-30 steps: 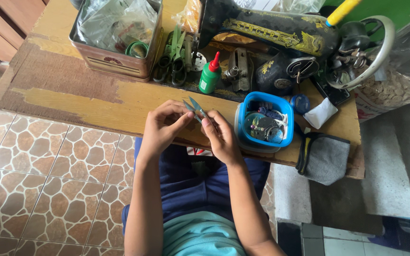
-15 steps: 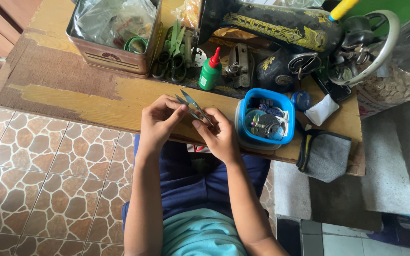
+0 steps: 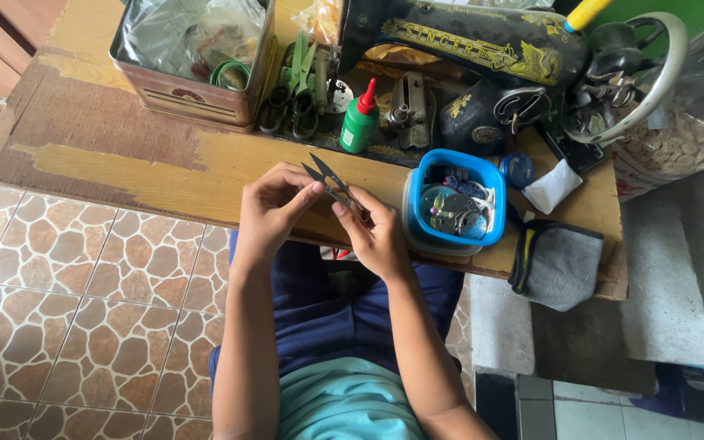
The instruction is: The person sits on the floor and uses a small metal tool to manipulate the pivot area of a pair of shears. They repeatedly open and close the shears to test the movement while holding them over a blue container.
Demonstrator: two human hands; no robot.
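Snips (image 3: 332,181) raised beside bobbin-filled tub (image 3: 453,204)

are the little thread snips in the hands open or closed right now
Open. The thread snips, held in the right hand, show two dark blade tips spread apart in a V, with the left hand fingers touching one blade.

small dark thread snips (image 3: 332,181), blades apart

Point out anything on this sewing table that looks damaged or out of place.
The wooden table is worn: its yellow paint has peeled away on the left, baring brown patches. A grey pouch hangs over the front edge at the right. The thread snips in the right hand, touched by the left hand, look intact.
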